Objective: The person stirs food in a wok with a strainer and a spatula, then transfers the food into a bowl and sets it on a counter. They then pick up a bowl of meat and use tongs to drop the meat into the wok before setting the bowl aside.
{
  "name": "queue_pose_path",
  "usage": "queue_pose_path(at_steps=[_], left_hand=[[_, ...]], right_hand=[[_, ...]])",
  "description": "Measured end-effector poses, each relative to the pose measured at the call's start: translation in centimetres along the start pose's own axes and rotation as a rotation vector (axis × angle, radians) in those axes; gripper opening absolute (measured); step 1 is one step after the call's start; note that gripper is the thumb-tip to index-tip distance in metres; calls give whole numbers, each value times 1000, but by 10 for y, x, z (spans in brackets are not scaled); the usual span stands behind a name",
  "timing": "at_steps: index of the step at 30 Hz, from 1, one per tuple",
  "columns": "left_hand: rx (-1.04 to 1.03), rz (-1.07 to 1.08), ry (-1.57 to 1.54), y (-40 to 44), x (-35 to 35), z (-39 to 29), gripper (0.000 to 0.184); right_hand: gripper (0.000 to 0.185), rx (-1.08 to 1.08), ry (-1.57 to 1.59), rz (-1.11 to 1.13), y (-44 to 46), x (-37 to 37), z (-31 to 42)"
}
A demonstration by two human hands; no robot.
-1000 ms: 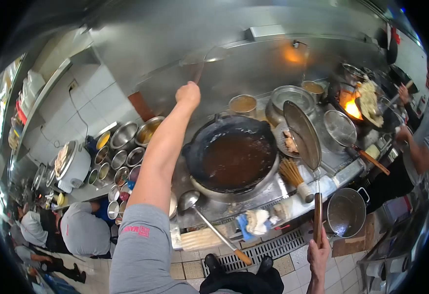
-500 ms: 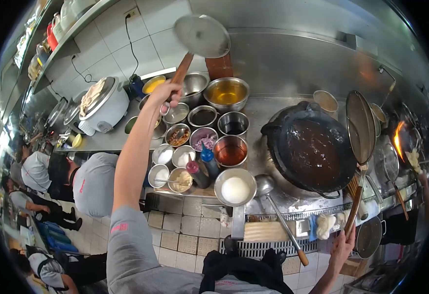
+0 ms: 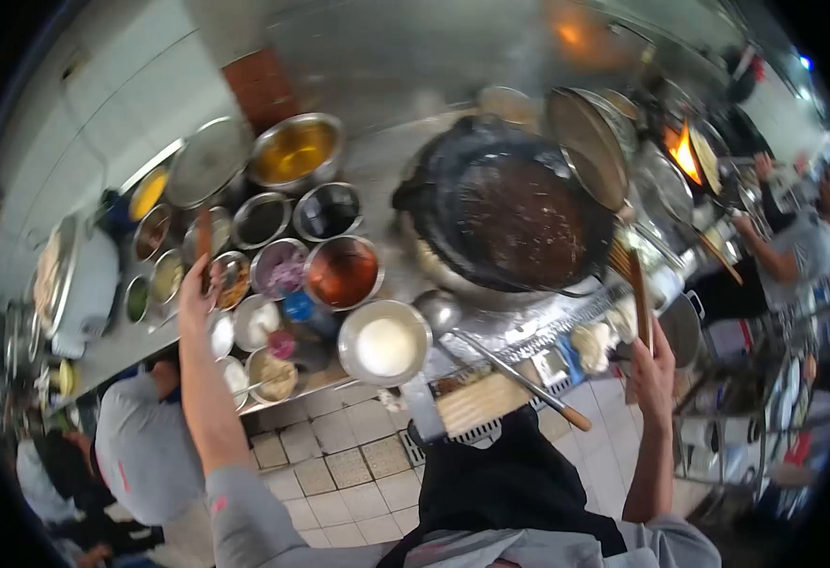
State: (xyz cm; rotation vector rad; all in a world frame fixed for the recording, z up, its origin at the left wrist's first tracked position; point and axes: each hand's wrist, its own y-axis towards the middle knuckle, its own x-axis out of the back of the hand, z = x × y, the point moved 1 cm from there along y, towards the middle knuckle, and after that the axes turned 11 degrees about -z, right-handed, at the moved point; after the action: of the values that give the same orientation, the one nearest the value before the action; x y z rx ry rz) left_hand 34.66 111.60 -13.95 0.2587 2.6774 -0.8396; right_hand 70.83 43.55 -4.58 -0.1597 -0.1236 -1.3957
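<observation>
We find our left hand point(image 3: 197, 298), gripping a flat round metal skimmer point(image 3: 211, 161) by its wooden handle, lowered from the wall to the round steel bowls point(image 3: 294, 184), partly obscuring them; our right hand point(image 3: 653, 374) grips a wooden-handled mesh strainer point(image 3: 585, 147) beside the black wok point(image 3: 437, 227), a long steel ladle point(image 3: 509, 368) lying in front.

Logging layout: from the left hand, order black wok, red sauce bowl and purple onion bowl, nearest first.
1. Purple onion bowl, right of the left hand
2. Red sauce bowl, beyond it
3. Black wok, farthest right
</observation>
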Motion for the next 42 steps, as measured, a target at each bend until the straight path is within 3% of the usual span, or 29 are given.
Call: queue_pose_path(at_steps=[1,2,5,7,10,11,13,15,16,17,18,19,21,22,23,24,25,26,28,29,31,32,34,38,42], left_hand=[[-55,-92,120,-9,-2,1,22],[-139,-3,217,-1,8,3,20],[-229,-66,413,-16,7,2,13],[-298,-196,498,-36,6,-1,17],[-484,-468,992,-40,59,-21,37],[-566,-580,1085,-57,73,-27,52],[-1047,-538,1234,-111,96,-24,56],[-953,-814,1139,-234,27,23,55],[-973,-805,1167,-272,10,42,55],[-1174,-724,1142,-297,-1,66,52],[-1016,-742,1175,-367,-84,98,49],[-1155,-780,1148,-406,-128,127,48],[-1047,-794,1268,-485,-201,164,49],[-1438,-787,1282,-475,-162,183,43],[-1341,-927,1302,-499,-174,205,49],[-1208,-884,1161,-553,-222,221,48],[-1224,-938,1052,-578,-228,242,48],[-1286,-1094,1101,-583,-206,271,48],[-1238,-1256,1042,-605,-179,331,50],[-1224,-1353,979,-623,-178,363,51],[-1006,-1370,778,-670,-166,413,51],[-909,-1362,666,-692,-157,437,51],[-799,-1504,735,-731,-123,503,52],[-388,-1733,254,-828,-77,640,45],[-364,-1818,-628,-925,-62,733,41]], right_hand=[[53,-37,-5,1,4,3,4],[54,-34,10,-2,11,9,6],[54,5,-2,-41,44,43,-5],[53,21,-44,-38,73,61,-4],[52,91,3,-11,137,86,-17],[52,123,27,9,165,89,-23],[52,259,108,92,235,87,-49],[52,633,-35,61,313,60,-85],[50,759,-93,44,344,45,-97],[47,788,-139,47,364,26,-98],[42,676,-218,184,387,12,-97],[40,464,-124,375,414,4,-100],[36,-32,4,633,469,-7,-105],[39,398,-284,660,484,-8,-98],[43,555,-374,614,495,6,-92],[48,709,-466,549,509,19,-86],[46,713,-500,435,533,29,-95],[49,718,-385,451,505,43,-74],[53,816,240,838,582,20,-128],[52,810,41,716,513,42,-114],[52,712,-197,616,388,63,-101],[52,692,-220,634,362,65,-104],[52,671,-243,678,325,65,-112],[52,650,-278,743,271,66,-116],[52,633,-300,744,247,73,-110]])
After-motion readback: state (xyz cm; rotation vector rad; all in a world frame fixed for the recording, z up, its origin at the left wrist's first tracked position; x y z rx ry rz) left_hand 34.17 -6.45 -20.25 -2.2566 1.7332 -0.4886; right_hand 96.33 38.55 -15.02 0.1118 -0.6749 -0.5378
